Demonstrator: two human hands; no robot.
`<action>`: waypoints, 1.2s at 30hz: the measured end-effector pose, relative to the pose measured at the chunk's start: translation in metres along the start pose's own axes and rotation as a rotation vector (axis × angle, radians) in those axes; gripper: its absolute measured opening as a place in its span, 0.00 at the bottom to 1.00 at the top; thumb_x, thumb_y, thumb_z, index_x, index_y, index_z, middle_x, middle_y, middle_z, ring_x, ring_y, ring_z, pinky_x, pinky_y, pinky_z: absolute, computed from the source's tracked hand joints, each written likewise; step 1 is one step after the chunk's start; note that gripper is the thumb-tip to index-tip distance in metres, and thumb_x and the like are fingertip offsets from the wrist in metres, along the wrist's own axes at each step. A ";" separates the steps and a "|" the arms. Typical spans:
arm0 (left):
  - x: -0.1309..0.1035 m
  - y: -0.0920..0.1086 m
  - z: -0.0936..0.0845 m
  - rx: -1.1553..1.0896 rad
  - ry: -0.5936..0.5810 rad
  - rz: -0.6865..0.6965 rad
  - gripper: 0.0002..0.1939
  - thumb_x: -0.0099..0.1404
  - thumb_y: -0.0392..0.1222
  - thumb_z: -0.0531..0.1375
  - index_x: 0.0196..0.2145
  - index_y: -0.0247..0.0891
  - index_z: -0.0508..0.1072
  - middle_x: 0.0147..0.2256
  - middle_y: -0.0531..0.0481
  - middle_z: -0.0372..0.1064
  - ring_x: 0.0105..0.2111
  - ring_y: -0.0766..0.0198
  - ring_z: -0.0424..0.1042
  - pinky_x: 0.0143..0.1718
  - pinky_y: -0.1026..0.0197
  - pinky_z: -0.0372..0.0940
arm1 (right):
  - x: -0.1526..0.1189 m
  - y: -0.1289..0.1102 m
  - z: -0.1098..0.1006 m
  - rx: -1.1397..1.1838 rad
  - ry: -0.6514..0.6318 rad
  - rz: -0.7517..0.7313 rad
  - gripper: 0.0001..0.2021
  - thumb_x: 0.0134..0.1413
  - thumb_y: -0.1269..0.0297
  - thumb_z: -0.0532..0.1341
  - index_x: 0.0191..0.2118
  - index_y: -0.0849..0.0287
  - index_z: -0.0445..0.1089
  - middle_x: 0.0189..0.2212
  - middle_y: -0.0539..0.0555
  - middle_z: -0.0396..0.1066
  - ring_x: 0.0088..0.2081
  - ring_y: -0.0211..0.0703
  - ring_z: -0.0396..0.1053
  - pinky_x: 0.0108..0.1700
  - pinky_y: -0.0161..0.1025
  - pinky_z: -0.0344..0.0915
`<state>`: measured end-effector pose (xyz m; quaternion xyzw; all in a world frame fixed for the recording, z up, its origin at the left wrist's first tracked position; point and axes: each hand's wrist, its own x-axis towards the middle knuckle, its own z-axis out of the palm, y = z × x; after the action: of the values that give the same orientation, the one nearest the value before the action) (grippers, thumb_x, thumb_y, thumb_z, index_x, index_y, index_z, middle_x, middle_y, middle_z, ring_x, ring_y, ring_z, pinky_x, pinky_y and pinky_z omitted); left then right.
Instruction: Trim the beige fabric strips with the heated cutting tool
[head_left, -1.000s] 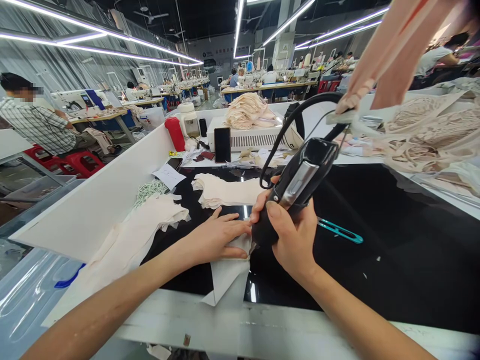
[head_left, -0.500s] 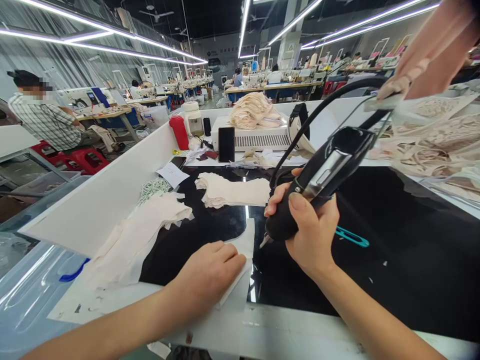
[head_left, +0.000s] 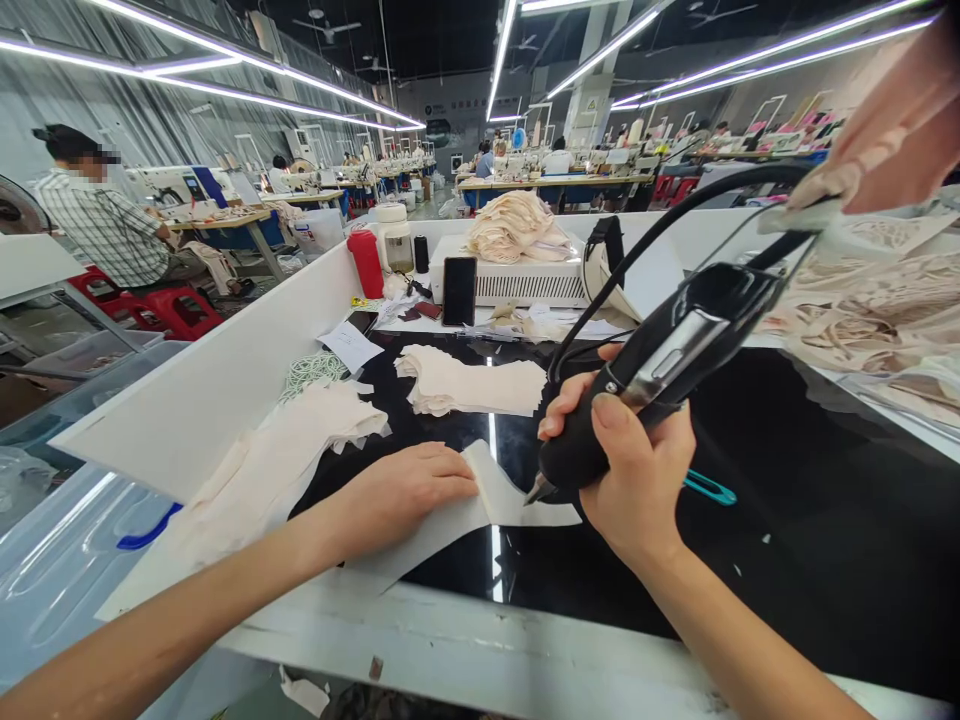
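A black corded handheld tool [head_left: 667,365] with a pointed metal tip is held in my right hand [head_left: 637,455], fingers wrapped round its body. Its tip is at the upper edge of a white fabric piece [head_left: 517,500] on the glossy black work surface [head_left: 795,480]. My left hand [head_left: 416,490] lies flat on the left part of this piece, fingers stretched out and close together. Behind them lies a stack of cream fabric pieces [head_left: 476,383]. Another cream pile [head_left: 277,455] rests to the left of my left hand.
A teal thread snipper [head_left: 710,487] lies right of my right hand. At the back stand a phone [head_left: 459,291], a red cup [head_left: 365,263] and a white box [head_left: 529,283] with cloth on top. A person [head_left: 105,215] sits far left.
The white fabric piece has turned and now extends rightward under the tool tip. My left hand has moved slightly left and up, and its fingers have straightened. The view has shifted a little.
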<state>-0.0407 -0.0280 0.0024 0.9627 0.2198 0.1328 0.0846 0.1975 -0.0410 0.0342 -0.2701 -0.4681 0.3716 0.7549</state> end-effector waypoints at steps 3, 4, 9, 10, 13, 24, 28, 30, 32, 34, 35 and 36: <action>0.005 0.001 0.006 0.030 0.063 -0.081 0.23 0.74 0.22 0.50 0.55 0.37 0.78 0.53 0.42 0.79 0.53 0.57 0.78 0.55 0.55 0.76 | 0.000 0.002 -0.002 -0.012 0.017 0.000 0.20 0.55 0.52 0.76 0.47 0.50 0.70 0.28 0.44 0.75 0.25 0.39 0.71 0.31 0.40 0.71; 0.008 0.001 0.008 0.041 0.073 -0.098 0.22 0.75 0.23 0.50 0.55 0.37 0.78 0.53 0.42 0.79 0.53 0.57 0.79 0.54 0.55 0.76 | 0.001 0.003 -0.003 -0.016 0.028 0.005 0.21 0.54 0.52 0.76 0.47 0.50 0.70 0.28 0.44 0.75 0.24 0.39 0.71 0.31 0.40 0.71; 0.028 -0.003 0.015 0.063 0.124 -0.135 0.17 0.76 0.25 0.54 0.54 0.35 0.78 0.54 0.41 0.77 0.54 0.56 0.78 0.56 0.54 0.76 | 0.000 0.004 -0.008 -0.025 0.066 0.032 0.22 0.52 0.54 0.77 0.49 0.51 0.71 0.27 0.44 0.75 0.25 0.40 0.71 0.30 0.40 0.72; 0.033 -0.005 0.017 0.063 0.131 -0.150 0.16 0.76 0.26 0.55 0.54 0.34 0.78 0.54 0.41 0.77 0.54 0.56 0.78 0.57 0.54 0.75 | 0.000 0.003 -0.009 -0.029 0.071 0.034 0.23 0.51 0.54 0.77 0.49 0.51 0.71 0.27 0.44 0.75 0.25 0.40 0.71 0.30 0.39 0.72; 0.043 -0.013 0.023 0.061 0.112 -0.185 0.15 0.77 0.28 0.56 0.54 0.34 0.78 0.54 0.41 0.77 0.54 0.56 0.78 0.57 0.55 0.75 | -0.002 0.000 -0.012 -0.042 0.084 0.034 0.23 0.50 0.54 0.77 0.49 0.51 0.71 0.28 0.45 0.75 0.24 0.40 0.72 0.28 0.39 0.73; 0.031 -0.015 0.033 0.158 0.092 -0.083 0.15 0.74 0.24 0.57 0.53 0.32 0.78 0.54 0.42 0.78 0.52 0.56 0.79 0.55 0.57 0.76 | -0.008 -0.015 -0.021 -0.079 0.074 -0.001 0.22 0.47 0.53 0.78 0.45 0.51 0.73 0.25 0.45 0.75 0.23 0.41 0.72 0.26 0.40 0.74; 0.030 -0.010 0.033 0.251 0.121 -0.024 0.13 0.76 0.26 0.58 0.52 0.32 0.78 0.52 0.41 0.80 0.51 0.56 0.79 0.56 0.54 0.75 | -0.008 -0.017 -0.020 -0.097 0.078 0.007 0.24 0.46 0.51 0.78 0.45 0.51 0.73 0.25 0.45 0.75 0.22 0.43 0.71 0.25 0.41 0.75; 0.030 -0.007 0.033 0.295 0.122 -0.001 0.12 0.76 0.26 0.58 0.52 0.32 0.77 0.51 0.41 0.80 0.50 0.56 0.79 0.58 0.52 0.74 | -0.007 -0.018 -0.020 -0.098 0.080 0.008 0.25 0.44 0.51 0.79 0.45 0.52 0.73 0.24 0.45 0.75 0.22 0.43 0.71 0.25 0.42 0.75; 0.029 -0.005 0.033 0.323 0.117 0.005 0.12 0.76 0.27 0.59 0.53 0.32 0.77 0.51 0.41 0.80 0.51 0.56 0.79 0.59 0.53 0.73 | -0.007 -0.020 -0.019 -0.098 0.085 0.003 0.26 0.42 0.50 0.79 0.45 0.52 0.73 0.24 0.45 0.75 0.21 0.43 0.70 0.24 0.42 0.75; 0.029 -0.003 0.034 0.338 0.112 -0.002 0.13 0.77 0.27 0.58 0.54 0.33 0.77 0.52 0.41 0.80 0.52 0.56 0.79 0.59 0.53 0.72 | -0.007 -0.021 -0.019 -0.103 0.090 0.009 0.26 0.42 0.50 0.79 0.44 0.52 0.73 0.23 0.45 0.75 0.21 0.43 0.70 0.24 0.42 0.75; 0.028 -0.002 0.034 0.343 0.113 -0.004 0.13 0.77 0.27 0.58 0.54 0.33 0.76 0.52 0.41 0.80 0.52 0.56 0.79 0.59 0.53 0.72 | -0.006 -0.022 -0.019 -0.104 0.093 0.014 0.26 0.41 0.50 0.80 0.44 0.52 0.73 0.23 0.45 0.75 0.21 0.42 0.69 0.24 0.42 0.74; 0.028 -0.001 0.034 0.346 0.117 -0.003 0.13 0.77 0.27 0.58 0.55 0.32 0.76 0.53 0.41 0.79 0.53 0.56 0.79 0.60 0.53 0.72 | -0.006 -0.022 -0.019 -0.105 0.095 0.020 0.25 0.41 0.50 0.80 0.44 0.52 0.73 0.23 0.45 0.75 0.21 0.42 0.69 0.23 0.41 0.74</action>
<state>-0.0069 -0.0180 -0.0241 0.9532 0.2455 0.1486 -0.0952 0.2195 -0.0597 0.0403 -0.3315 -0.4478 0.3407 0.7573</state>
